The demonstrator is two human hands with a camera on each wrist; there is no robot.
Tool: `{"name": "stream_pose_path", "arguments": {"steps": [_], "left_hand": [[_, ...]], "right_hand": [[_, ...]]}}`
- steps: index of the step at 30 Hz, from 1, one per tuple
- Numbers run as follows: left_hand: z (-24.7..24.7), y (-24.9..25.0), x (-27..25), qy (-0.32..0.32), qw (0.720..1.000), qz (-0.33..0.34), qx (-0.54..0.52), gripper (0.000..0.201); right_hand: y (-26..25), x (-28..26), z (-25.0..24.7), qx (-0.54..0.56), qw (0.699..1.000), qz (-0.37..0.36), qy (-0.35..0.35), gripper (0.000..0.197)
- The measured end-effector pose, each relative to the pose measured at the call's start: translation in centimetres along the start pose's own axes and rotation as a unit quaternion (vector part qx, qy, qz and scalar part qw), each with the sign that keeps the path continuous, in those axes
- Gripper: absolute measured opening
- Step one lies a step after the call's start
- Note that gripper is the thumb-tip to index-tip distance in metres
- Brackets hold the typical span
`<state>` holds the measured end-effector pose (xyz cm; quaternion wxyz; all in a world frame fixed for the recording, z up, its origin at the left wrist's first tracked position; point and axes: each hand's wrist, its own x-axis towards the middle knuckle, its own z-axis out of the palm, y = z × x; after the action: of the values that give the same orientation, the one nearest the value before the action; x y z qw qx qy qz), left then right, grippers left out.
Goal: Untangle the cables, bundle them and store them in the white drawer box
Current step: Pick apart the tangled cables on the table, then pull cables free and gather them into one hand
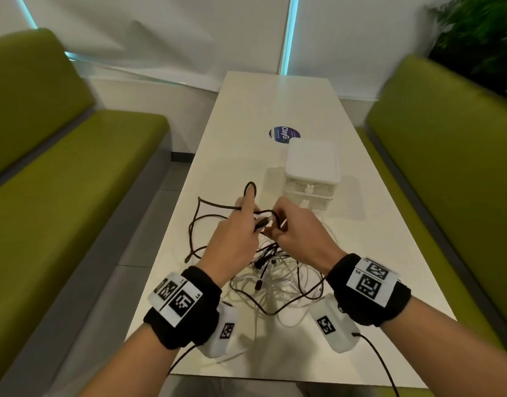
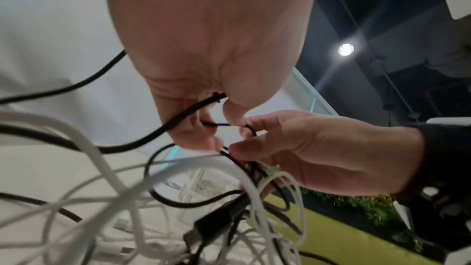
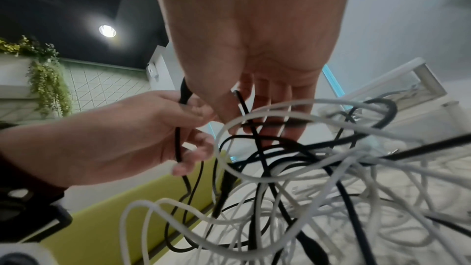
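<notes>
Cables (image 1: 275,270), black and white, lie tangled on the tabletop (image 1: 375,239) in front of the white drawer box (image 1: 311,173). Left hand (image 1: 235,233) and right hand (image 1: 298,227), raised just above the heap, each pinch a black cable (image 1: 218,209) whose loop rides over the left forefinger. Being light, limp and prone to snagging, such cords are probably best taken near a plug end and drawn out slowly.

Black wristbands (image 1: 186,308), white marker tags (image 1: 371,280), white wrist cameras (image 1: 334,325)
</notes>
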<state>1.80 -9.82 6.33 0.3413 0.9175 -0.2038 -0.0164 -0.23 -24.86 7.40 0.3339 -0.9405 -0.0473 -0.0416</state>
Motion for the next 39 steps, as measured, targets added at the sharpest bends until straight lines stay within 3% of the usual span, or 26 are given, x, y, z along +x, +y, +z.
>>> {"name": "stream_pose_path", "arguments": {"steps": [4, 8, 10, 13, 17, 18, 21, 24, 30, 34, 39], "left_hand": [[-0.4, 0.0, -0.3, 0.023, 0.996, 0.024, 0.083, 0.032], [-1.4, -0.2, -0.2, 0.135, 0.989, 0.043, 0.038, 0.011], [-2.2, -0.8, 0.1, 0.191, 0.981, 0.024, -0.032, 0.015], [-2.8, -2.0, 0.2, 0.218, 0.975, -0.019, -0.041, 0.021], [-5.0, -2.9, 0.4, 0.333, 0.916, -0.105, -0.199, 0.026], [-6.0, -3.3, 0.6, 0.34, 0.914, -0.106, -0.197, 0.027], [-8.2, -4.8, 0.9, 0.27, 0.956, -0.077, -0.086, 0.027], [-9.5, -7.8, 0.5, 0.196, 0.975, -0.107, -0.012, 0.026], [-13.2, -13.2, -1.2, 0.276, 0.941, -0.197, 0.007, 0.022], [-15.6, -15.2, -2.2, 0.359, 0.903, -0.226, 0.069, 0.041], [-18.3, -18.1, -3.0, 0.41, 0.867, -0.254, 0.125, 0.042]], "right_hand": [[-0.3, -0.2, 0.1, -0.003, 1.0, -0.007, -0.026, 0.022], [0.0, -0.3, 0.3, -0.013, 0.997, 0.018, -0.075, 0.016], [0.2, -0.1, 0.4, -0.056, 0.992, 0.029, -0.112, 0.012], [0.1, 0.3, 0.3, -0.056, 0.99, 0.049, -0.118, 0.013], [0.7, 0.0, 0.8, -0.131, 0.964, 0.079, -0.217, 0.045], [0.9, -0.2, 1.1, -0.125, 0.963, 0.085, -0.224, 0.051], [1.3, -0.3, 1.2, -0.082, 0.968, 0.09, -0.218, 0.063], [0.9, -0.2, 0.9, -0.073, 0.977, 0.078, -0.187, 0.051], [0.6, 0.4, 2.4, -0.135, 0.976, 0.063, -0.162, 0.017], [0.1, 1.1, 3.5, -0.19, 0.974, 0.016, -0.121, 0.029], [-0.6, 2.4, 4.3, -0.192, 0.976, -0.017, -0.101, 0.029]]}}
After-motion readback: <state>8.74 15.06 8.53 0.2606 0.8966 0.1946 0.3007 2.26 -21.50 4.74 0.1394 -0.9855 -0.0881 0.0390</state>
